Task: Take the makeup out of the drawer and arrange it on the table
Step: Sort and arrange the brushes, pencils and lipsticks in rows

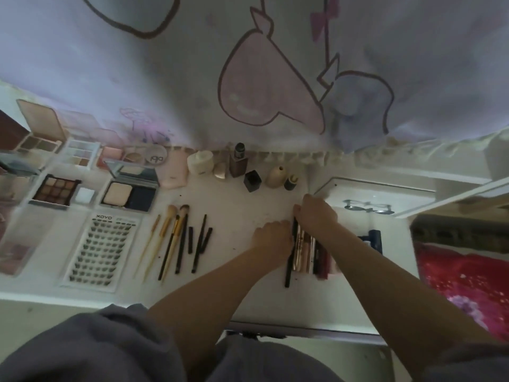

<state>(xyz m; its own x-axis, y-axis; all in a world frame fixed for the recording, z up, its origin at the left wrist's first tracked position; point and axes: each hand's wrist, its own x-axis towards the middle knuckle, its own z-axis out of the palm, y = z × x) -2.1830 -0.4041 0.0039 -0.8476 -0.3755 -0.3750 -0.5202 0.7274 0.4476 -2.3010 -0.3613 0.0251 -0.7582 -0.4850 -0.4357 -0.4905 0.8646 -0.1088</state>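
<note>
Makeup tubes (308, 252) are lined up side by side on the white table (242, 205), right of the brushes and pencils (179, 241). Left hand (272, 239) is pressed against the row's left edge beside a black pencil (290, 260), fingers curled. Right hand (316, 216) is curled over the tubes' far ends. Palettes (57, 191) and lash tray (102, 246) are set further left.

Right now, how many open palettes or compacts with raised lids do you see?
2: one palette at the far left by the curtain, one powder compact nearer, beside the dark eyeshadow palette. Others may be blurred.
</note>
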